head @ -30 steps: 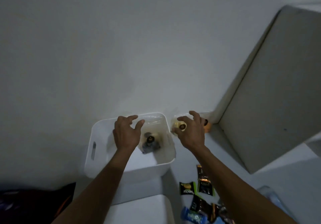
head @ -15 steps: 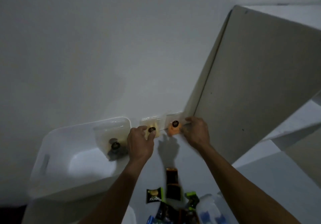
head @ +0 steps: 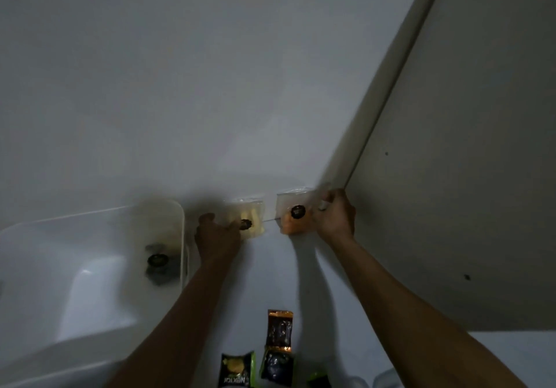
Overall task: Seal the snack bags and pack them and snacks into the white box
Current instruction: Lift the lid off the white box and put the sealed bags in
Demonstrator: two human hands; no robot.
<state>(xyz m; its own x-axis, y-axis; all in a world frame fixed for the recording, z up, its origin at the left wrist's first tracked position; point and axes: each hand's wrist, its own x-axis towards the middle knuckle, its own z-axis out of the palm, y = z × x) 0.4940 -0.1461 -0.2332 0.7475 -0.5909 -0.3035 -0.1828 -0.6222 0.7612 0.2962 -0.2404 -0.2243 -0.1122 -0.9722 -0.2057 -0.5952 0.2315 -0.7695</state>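
Note:
The white box (head: 90,267) stands at the left with one clear snack bag (head: 156,262) of dark pieces leaning in its right end. Two more clear bags lean against the wall. My left hand (head: 218,237) grips the bag of yellow snacks (head: 252,217) at its lower left. My right hand (head: 331,214) holds the right edge of the bag of orange snacks (head: 293,217). Each bag bears a round dark sticker. The fingertips of both hands are partly hidden behind the bags.
A tall pale panel (head: 451,177) rises from the surface just right of my right hand. Several small snack packets lie near the bottom edge, among them a green packet (head: 237,369) and a dark orange-topped packet (head: 279,329).
The camera has swung right and the box has slid left in view. My left hand left the box for the yellow bag. My right hand went from the yellow bag to the orange one.

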